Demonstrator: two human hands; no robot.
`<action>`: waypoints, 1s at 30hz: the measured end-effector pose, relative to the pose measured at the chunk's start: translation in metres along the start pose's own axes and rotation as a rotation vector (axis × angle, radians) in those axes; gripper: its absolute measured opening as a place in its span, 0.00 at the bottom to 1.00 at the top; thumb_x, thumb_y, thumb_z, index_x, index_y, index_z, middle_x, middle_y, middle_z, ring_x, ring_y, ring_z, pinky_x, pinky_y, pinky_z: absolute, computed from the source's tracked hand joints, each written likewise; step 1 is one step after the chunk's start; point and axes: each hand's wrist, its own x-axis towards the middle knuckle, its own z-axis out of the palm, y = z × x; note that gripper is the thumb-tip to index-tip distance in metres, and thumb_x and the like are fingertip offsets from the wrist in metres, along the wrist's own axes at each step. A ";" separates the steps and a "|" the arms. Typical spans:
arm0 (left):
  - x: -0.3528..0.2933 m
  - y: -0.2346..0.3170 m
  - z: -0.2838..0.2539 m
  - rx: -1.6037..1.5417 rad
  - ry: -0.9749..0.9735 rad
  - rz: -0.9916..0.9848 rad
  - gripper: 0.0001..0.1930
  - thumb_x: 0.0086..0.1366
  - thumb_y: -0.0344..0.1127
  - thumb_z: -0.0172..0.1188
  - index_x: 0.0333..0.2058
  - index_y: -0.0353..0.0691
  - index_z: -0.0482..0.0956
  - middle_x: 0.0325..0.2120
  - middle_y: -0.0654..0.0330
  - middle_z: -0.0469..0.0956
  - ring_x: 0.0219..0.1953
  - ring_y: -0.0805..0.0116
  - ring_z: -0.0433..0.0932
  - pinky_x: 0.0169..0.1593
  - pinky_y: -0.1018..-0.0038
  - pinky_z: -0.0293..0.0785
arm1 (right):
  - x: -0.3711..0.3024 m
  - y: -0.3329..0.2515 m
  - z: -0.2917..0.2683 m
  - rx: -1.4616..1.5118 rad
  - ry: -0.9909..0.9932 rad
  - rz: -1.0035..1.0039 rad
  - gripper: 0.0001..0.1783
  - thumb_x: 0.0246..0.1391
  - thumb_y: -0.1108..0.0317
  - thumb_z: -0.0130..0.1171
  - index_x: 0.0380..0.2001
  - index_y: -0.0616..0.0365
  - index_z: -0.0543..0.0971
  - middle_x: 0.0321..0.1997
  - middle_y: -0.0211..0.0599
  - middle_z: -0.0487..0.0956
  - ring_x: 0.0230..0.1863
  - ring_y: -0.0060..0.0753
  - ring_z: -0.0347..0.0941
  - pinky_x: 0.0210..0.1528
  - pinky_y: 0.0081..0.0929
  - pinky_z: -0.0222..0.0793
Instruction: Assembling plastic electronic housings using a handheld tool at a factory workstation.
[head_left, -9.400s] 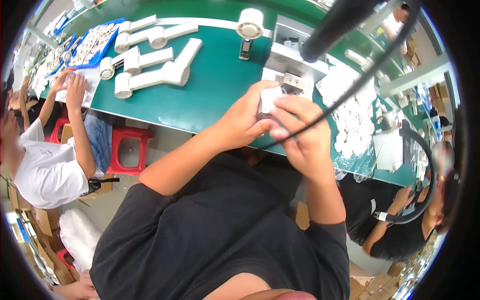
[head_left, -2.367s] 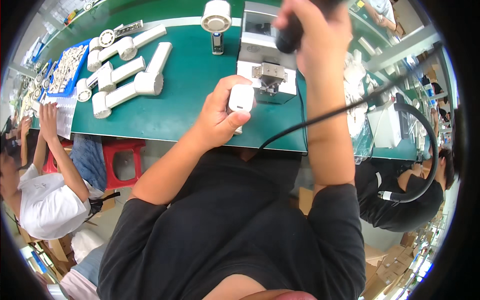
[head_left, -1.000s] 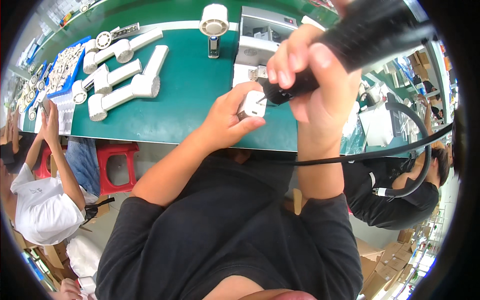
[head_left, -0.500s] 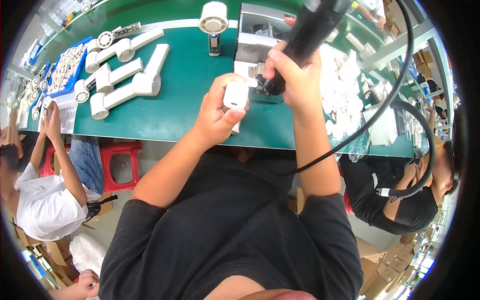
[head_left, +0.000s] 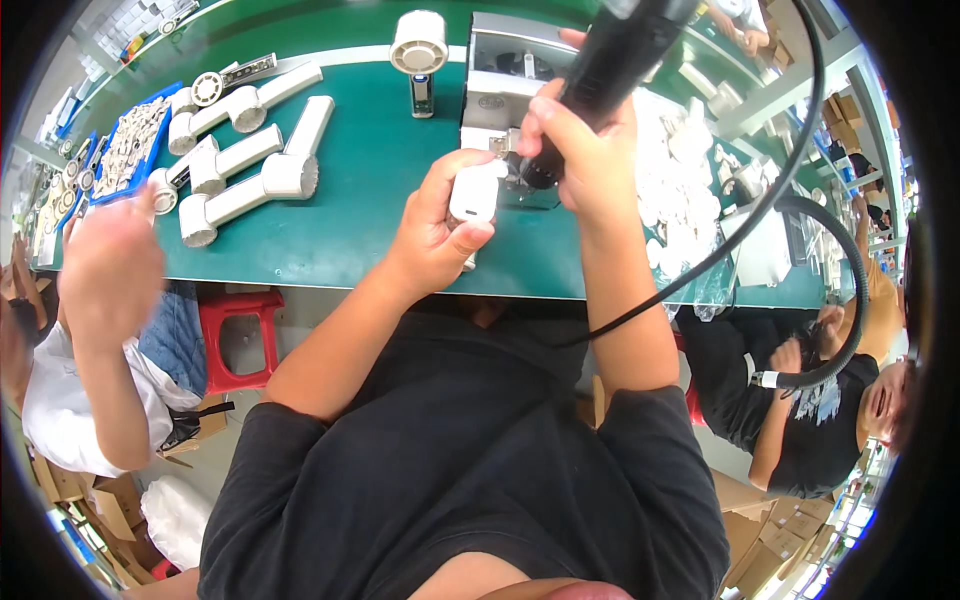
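Observation:
My left hand (head_left: 435, 225) is closed around a white handheld fan housing (head_left: 474, 193), its rounded end with a small dark slot turned toward me. In my right hand (head_left: 590, 145) is a black electric screwdriver (head_left: 612, 85), tilted with its lower end down and left beside the housing. The screwdriver's tip and bit cannot be made out. Just beyond both hands stands a grey metal screw feeder (head_left: 488, 103) with a see-through cover, partly hidden by my right hand and the tool.
An upright fan (head_left: 418, 45) and several white fans (head_left: 290, 175) occupy the green bench (head_left: 370, 230). A blue tray (head_left: 130, 150) holds small parts. White parts (head_left: 675, 190) are heaped right. The screwdriver's black cable (head_left: 700, 275) crosses my right forearm. Co-workers sit on both sides.
My hands keep their grips and have barely moved. The co-worker's hand on the left has lifted toward me and is blurred. The person on the right has shifted their arms and body.

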 end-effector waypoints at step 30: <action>0.007 0.024 -0.013 0.183 -0.163 -0.063 0.27 0.54 0.49 0.63 0.47 0.39 0.67 0.32 0.62 0.70 0.33 0.72 0.69 0.37 0.76 0.67 | 0.013 -0.061 0.025 0.255 -0.080 -0.254 0.32 0.53 0.70 0.49 0.60 0.63 0.52 0.21 0.35 0.66 0.19 0.28 0.65 0.26 0.28 0.68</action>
